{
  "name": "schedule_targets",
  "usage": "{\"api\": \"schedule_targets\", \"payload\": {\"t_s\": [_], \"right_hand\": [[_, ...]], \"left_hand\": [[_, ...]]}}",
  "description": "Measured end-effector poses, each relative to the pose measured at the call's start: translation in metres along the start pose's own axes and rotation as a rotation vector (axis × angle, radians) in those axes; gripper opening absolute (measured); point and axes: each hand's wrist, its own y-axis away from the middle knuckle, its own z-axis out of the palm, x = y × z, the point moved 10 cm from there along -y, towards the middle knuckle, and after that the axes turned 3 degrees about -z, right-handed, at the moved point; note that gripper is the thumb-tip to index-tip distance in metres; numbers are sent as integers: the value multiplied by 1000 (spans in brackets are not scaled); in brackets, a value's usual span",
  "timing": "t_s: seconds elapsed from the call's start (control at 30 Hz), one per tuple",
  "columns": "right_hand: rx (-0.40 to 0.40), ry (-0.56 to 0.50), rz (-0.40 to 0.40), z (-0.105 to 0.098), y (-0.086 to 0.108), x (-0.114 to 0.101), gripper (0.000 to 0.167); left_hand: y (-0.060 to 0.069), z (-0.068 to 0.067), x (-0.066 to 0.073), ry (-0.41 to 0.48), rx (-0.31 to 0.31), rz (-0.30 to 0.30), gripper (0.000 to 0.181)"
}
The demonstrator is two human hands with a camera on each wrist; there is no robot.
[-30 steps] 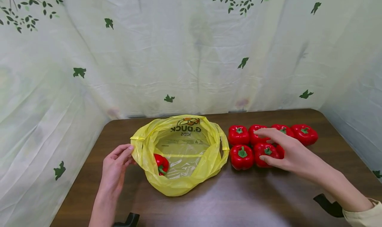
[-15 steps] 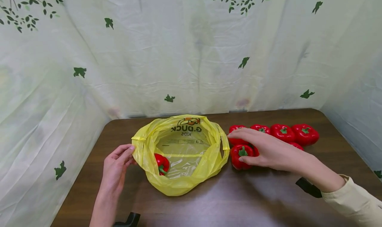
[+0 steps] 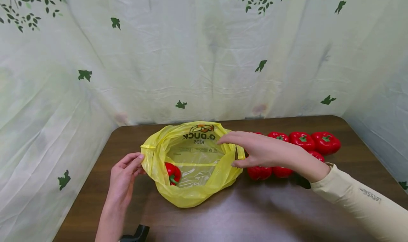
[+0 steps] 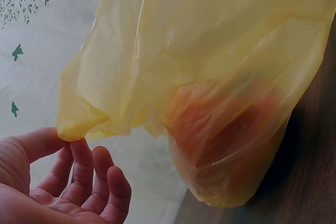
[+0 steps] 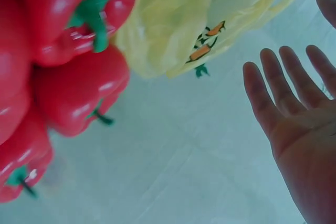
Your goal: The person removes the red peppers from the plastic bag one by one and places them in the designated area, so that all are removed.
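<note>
A yellow plastic bag [image 3: 191, 197] with a printed duck stands with its mouth wide apart at the table's middle. My left hand [image 3: 120, 178] pinches its left rim between thumb and forefinger, as the left wrist view confirms. One red bell pepper [image 3: 173, 173] lies inside the bag at the left; in the left wrist view it shows as a blurred red shape through the plastic. Over the bag's right rim hovers my right hand [image 3: 271, 151], fingers extended and palm bare in the right wrist view. Several red bell peppers [image 3: 302, 141] sit right of the bag, some hidden behind that hand.
The brown wooden table [image 3: 210, 224] carries everything. A pale curtain [image 3: 204, 58] with leaf prints hangs close behind its far edge and along both sides. Near the left forearm, a black object [image 3: 139, 234] shows at the bottom.
My right hand has travelled left, from above the peppers to the bag's right rim, carrying nothing. The left hand and the bag have stayed nearly still.
</note>
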Motion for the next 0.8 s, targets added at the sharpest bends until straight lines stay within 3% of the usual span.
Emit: {"api": "schedule_targets", "payload": {"t_s": [0.3, 0.6, 0.8], "right_hand": [[-59, -60, -33, 11, -41, -5, 57], [-147, -82, -2, 35, -82, -5, 56], [-176, -154, 21, 52, -103, -4, 59]], "left_hand": [[0, 1, 0, -1, -11, 10, 21], [0, -1, -1, 2, -7, 2, 20], [1, -1, 1, -3, -5, 9, 23]]}}
